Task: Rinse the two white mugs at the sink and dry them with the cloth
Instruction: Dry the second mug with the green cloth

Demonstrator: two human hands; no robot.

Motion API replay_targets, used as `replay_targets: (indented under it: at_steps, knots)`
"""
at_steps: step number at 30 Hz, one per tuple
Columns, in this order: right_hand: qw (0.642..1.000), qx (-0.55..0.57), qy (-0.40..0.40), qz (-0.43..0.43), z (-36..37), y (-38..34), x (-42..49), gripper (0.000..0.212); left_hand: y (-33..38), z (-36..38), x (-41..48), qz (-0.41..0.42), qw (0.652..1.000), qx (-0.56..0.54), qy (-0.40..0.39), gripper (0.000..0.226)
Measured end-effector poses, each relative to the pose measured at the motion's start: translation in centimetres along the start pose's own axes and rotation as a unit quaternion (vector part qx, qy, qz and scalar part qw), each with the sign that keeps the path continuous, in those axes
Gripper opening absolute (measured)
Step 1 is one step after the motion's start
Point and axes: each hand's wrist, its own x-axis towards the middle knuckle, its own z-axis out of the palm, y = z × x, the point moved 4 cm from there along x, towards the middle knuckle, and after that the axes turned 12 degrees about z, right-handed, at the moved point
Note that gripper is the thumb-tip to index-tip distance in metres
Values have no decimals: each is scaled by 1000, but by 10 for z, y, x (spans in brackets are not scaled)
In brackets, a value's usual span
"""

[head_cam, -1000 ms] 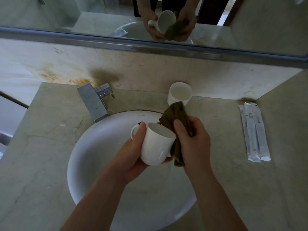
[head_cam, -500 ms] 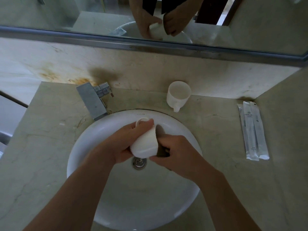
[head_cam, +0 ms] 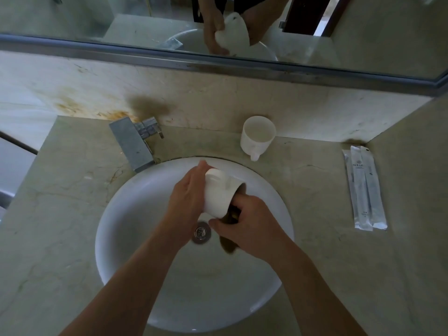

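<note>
Both hands are over the sink, bowl wall clear all round them, drain just below my left wrist. Tap is up and left of my left hand, not touching. Desk to the right of my right hand is bare until the wrapped sachets near the side wall.

Cloth is mostly hidden: stuffed into the mug mouth and balled under my right palm, only a brown end pokes out. Right fingertips are out of sight.

Left hand is wrapped round the mug, tilted, mouth toward my right hand. Right hand is clenched on the cloth. Second mug stands upright on the desk beyond my right hand, well apart.
</note>
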Motion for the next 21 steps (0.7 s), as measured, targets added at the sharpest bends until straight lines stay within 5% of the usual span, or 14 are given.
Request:
replay_targets:
  at_steps: [3, 7, 10, 15, 19, 21]
  knots:
    - [1000, -18, 5, -23, -7, -1, 0, 32, 0, -3, 1, 73, 993, 33, -90, 49]
    - [979, -152, 41, -130, -8, -5, 1, 36, -7, -6, 5, -178, 961, -60, -201, 77]
    - [978, -161, 22, -127, 1, -4, 3, 47, -11, -12, 11, -201, 954, -42, -217, 78]
    - [997, 24, -47, 52, -5, 5, 0, 43, -12, -9, 16, -94, 980, -66, -166, 56]
    - [918, 325, -170, 150, -15, 2, -6, 42, -13, -11, 11, -10, 981, -52, -188, 50]
    - [928, 304, -158, 148, -20, -1, -8, 37, -12, -13, 9, -34, 971, -66, -229, 55]
